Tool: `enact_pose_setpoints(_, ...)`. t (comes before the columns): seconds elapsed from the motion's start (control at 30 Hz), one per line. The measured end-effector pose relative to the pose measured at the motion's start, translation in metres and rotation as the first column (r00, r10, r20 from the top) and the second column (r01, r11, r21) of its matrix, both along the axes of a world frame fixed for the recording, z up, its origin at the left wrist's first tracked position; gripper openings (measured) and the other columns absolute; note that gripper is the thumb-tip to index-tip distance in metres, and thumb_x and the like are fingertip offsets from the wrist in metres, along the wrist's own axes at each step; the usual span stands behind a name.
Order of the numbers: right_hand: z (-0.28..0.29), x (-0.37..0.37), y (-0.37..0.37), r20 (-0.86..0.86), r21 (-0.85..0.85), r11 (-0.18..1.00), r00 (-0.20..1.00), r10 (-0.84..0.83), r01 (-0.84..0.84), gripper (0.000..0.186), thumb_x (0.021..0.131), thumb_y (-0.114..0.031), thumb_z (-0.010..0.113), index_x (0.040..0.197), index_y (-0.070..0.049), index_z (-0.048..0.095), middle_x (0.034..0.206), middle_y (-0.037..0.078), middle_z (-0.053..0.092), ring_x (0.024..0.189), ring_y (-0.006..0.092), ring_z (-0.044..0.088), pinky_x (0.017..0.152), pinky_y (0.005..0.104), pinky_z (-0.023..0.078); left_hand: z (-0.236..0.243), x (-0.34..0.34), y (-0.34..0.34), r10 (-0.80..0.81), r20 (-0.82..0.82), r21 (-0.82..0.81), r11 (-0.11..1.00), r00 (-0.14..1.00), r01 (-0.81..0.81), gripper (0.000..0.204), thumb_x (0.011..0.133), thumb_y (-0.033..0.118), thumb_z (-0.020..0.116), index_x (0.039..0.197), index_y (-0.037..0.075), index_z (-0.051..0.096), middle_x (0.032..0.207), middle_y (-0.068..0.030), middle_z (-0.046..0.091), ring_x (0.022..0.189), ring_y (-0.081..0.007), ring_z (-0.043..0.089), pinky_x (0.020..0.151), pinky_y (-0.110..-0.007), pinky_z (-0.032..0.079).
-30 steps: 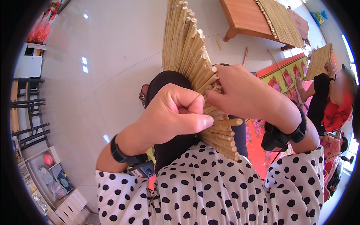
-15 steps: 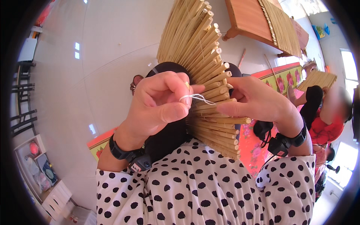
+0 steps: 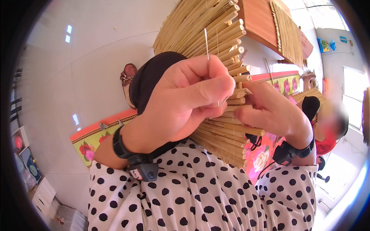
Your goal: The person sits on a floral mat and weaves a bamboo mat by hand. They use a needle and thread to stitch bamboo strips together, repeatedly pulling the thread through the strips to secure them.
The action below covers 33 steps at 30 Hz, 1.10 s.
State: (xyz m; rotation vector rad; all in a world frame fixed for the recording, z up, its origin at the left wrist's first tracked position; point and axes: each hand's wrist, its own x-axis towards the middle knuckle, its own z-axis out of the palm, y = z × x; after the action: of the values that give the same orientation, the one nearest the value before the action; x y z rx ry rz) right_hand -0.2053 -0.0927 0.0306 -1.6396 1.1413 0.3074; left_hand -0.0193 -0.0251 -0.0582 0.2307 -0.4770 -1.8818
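My left hand is closed in a pinch on a long thin metal needle, which points upward across the mat of pale reed sticks. That mat lies over my dark-clothed lap, with the cut stick ends along its right edge. My right hand grips that edge just right of my left hand, fingers bent among the stick ends and partly hidden by them. Fine thread shows on the sticks.
A wooden table with another woven mat stands at upper right. A person in red sits at right. Floral mats lie around me on the tiled floor. A shelf unit stands at lower left.
My left hand has moved up and right, and the needle now points upward from it. The white thread loop seen between my hands is now hidden. The view has shifted.
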Motion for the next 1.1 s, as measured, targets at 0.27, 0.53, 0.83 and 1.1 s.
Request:
enact_pose_setpoints(0.27, 0.018, 0.017, -0.002, -0.083, 0.029, 0.996, 0.993, 0.081, -0.079, 0.024, 0.087, -0.014, 0.054, 0.099, 0.006, 0.055, 0.063, 0.015, 0.053, 0.055, 0.0188, 0.048, 0.054, 0.0366, 0.042, 0.005, 0.016, -0.001, -0.047, 0.074, 0.064, 0.997, 0.996, 0.042, 0.024, 0.098, 0.021, 0.066, 0.083, 0.01, 0.051, 0.077, 0.0039, 0.041, 0.061, -0.0049, 0.033, 0.053, -0.021, 0.029)
enact_pose_setpoints(0.53, 0.015, 0.005, 0.001, -0.126, 0.035, 0.989, 0.981, 0.15, -0.147, 0.029, 0.096, -0.013, 0.059, 0.119, 0.006, 0.059, 0.093, 0.013, 0.061, 0.075, 0.0155, 0.06, 0.069, 0.0285, 0.046, -0.009, 0.014, 0.001, 0.033, -0.01, 0.082, 0.996, 0.999, -0.032, 0.021, 0.097, 0.018, 0.066, 0.086, 0.009, 0.051, 0.079, 0.0029, 0.041, 0.06, -0.0057, 0.033, 0.054, -0.022, 0.031)
enact_pose_setpoints(0.83, -0.013, -0.03, 0.01, 0.212, 0.116, 0.978, 0.958, -0.193, 0.172, 0.036, 0.101, -0.031, 0.059, 0.104, 0.005, 0.062, 0.078, 0.004, 0.065, 0.07, 0.0101, 0.061, 0.065, 0.0258, 0.051, -0.009, 0.023, 0.009, 0.251, 0.309, -0.158, 0.965, 0.917, -0.211, 0.012, 0.097, 0.012, 0.068, 0.092, 0.004, 0.061, 0.081, 0.0009, 0.058, 0.076, -0.0077, 0.053, 0.07, -0.027, 0.046)
enact_pose_setpoints(1.1, -0.026, -0.066, 0.038, 0.311, 0.086, 0.977, 0.927, -0.211, 0.194, 0.03, 0.104, -0.021, 0.055, 0.114, 0.007, 0.057, 0.096, 0.007, 0.068, 0.081, 0.011, 0.068, 0.073, 0.0252, 0.057, 0.01, 0.046, 0.03, 0.518, 0.855, -0.516, 0.852, 0.002, -0.083, 0.013, 0.087, 0.001, 0.073, 0.085, 0.002, 0.06, 0.072, 0.0014, 0.05, 0.058, -0.006, 0.042, 0.057, -0.024, 0.039)
